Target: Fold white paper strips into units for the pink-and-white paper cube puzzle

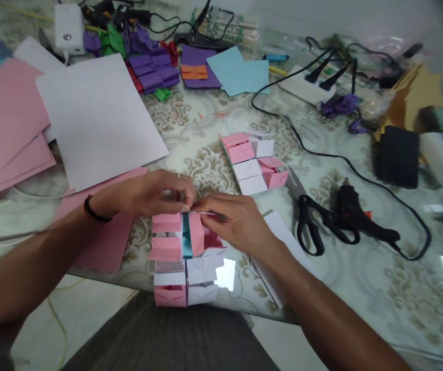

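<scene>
Left hand (159, 190): fingers narrow, tips meeting at the top of the folded paper piece (166, 249); whether they pinch paper, I cannot tell.
Right hand (239, 221): thumb and fingers closed on the piece's upper right edge, hiding part of its flaps.
Folded paper piece: pink and white on the counter (214, 165), at its near edge, teal strip (186, 237) showing between flaps.
Pink sheet (107, 250): partly covered by the left forearm.
White paper (273, 242): partly under the right forearm.
Pink stack (7, 123): cut off at the left.
Clear packet (258, 32): pale sticks (231, 30) inside, blurred.
Power strip (296, 87): black plugs (318, 69) in it.
Far right: blurred, hard to identify.
</scene>
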The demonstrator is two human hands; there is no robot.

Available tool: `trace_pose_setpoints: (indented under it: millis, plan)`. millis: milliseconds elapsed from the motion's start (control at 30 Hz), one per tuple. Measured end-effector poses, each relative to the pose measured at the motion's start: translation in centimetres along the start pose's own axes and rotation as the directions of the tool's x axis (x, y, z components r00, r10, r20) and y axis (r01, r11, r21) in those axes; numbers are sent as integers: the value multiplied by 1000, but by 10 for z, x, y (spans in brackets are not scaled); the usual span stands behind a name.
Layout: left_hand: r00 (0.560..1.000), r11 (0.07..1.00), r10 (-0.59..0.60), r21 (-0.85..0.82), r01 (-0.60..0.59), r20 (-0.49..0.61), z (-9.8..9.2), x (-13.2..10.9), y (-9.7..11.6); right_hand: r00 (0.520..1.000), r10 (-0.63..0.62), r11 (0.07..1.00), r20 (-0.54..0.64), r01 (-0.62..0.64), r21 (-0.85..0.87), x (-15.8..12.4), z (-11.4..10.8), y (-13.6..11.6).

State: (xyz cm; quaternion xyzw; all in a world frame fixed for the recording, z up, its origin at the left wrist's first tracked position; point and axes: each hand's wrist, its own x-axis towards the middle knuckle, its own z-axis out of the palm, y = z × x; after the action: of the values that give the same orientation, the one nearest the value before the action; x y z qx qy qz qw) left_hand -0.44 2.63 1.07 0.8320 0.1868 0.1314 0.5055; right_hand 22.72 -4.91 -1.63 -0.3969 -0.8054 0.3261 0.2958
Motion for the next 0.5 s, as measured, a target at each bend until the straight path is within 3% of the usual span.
trace_pose_setpoints:
  millis: [500]
  plan:
    - [989,981,32,193,-4,-144,15,-3,7,998,46,999,-36,-46,-7,0,1,-1]
